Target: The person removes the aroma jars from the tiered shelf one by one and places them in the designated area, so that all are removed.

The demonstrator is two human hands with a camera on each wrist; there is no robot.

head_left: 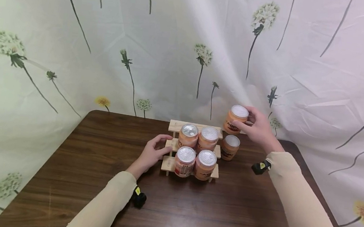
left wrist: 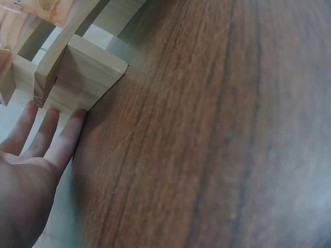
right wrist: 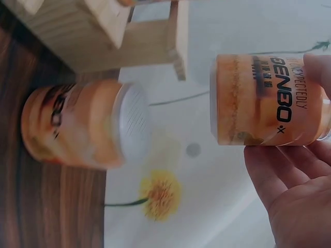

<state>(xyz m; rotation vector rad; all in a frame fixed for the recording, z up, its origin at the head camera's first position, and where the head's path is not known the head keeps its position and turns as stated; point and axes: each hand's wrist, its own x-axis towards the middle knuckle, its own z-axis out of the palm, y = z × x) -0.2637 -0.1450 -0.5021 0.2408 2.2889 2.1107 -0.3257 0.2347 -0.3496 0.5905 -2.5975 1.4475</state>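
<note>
My right hand [head_left: 258,129] grips an orange can [head_left: 233,124] with a pale lid, thumb on one side and fingers on the other. It is held up, apart from a second orange can [head_left: 229,151] standing on the table right of a three-step wooden rack [head_left: 180,125]. Two such cans [head_left: 206,142] sit side by side on the middle step and two more [head_left: 205,168] on the lowest. At the rack's left end is my left hand [head_left: 151,154]. Its extended fingers [left wrist: 67,138] touch the wooden side panel [left wrist: 95,72] in the left wrist view.
The dark wood-grain table [head_left: 102,164] carries the rack near its back edge. Behind hangs a pale cloth [head_left: 170,71] printed with dandelions, close to the raised can. A black wrist camera sits on each sleeve.
</note>
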